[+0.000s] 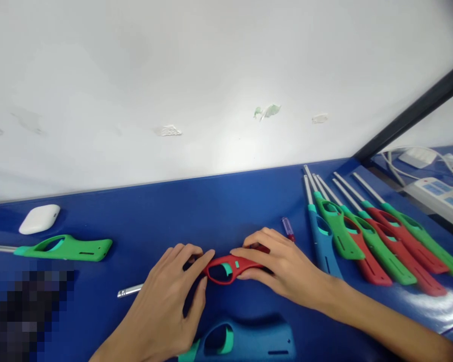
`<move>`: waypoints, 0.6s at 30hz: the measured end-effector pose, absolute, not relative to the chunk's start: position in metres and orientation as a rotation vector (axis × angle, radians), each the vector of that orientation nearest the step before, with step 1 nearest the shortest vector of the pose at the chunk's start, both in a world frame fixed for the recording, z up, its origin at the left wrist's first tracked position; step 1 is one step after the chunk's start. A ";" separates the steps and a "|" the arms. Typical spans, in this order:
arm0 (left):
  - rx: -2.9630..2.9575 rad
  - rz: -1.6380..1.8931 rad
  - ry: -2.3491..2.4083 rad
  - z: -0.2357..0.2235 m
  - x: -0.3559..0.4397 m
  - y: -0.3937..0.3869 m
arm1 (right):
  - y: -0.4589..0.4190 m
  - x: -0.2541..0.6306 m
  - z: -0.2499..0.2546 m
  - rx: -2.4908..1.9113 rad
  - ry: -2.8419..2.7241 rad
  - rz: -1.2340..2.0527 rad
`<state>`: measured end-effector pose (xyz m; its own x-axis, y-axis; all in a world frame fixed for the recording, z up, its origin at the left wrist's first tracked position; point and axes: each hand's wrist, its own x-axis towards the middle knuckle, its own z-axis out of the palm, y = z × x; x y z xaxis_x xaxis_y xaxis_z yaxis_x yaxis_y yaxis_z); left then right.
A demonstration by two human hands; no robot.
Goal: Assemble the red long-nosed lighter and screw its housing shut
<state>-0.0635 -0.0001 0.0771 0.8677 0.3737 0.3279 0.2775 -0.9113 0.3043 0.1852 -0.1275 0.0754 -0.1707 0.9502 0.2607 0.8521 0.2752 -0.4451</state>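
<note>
Blue tabletop (219, 211); on its right, lighters (385, 248) in a row; at its middle, left hand (169, 296) and right hand (283, 261) grasp the red lighter (244, 263) between thumb and fingers; at its near side, a blue lighter (262, 342).

Held lighter (245, 263): I saw a red body, teal trigger, silver rod.
Nearest lighter (262, 342): it showed me blue with teal.
Far-left lighter (90, 249): its green body had a teal collar.
Right-side lighters (387, 251): I made out blue, green and red bodies, silver rods.
Case (40, 219): it was plain white.
Counter (154, 216): I saw deep blue.
</note>
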 end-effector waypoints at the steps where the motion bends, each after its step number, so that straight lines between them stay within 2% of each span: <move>1: 2.795 0.551 0.474 0.079 -0.064 0.000 | -0.127 0.185 0.076 -1.624 -2.060 0.284; 18: 2.527 0.576 0.487 0.077 -0.061 0.014 | -0.128 0.183 0.083 -1.619 -1.898 0.509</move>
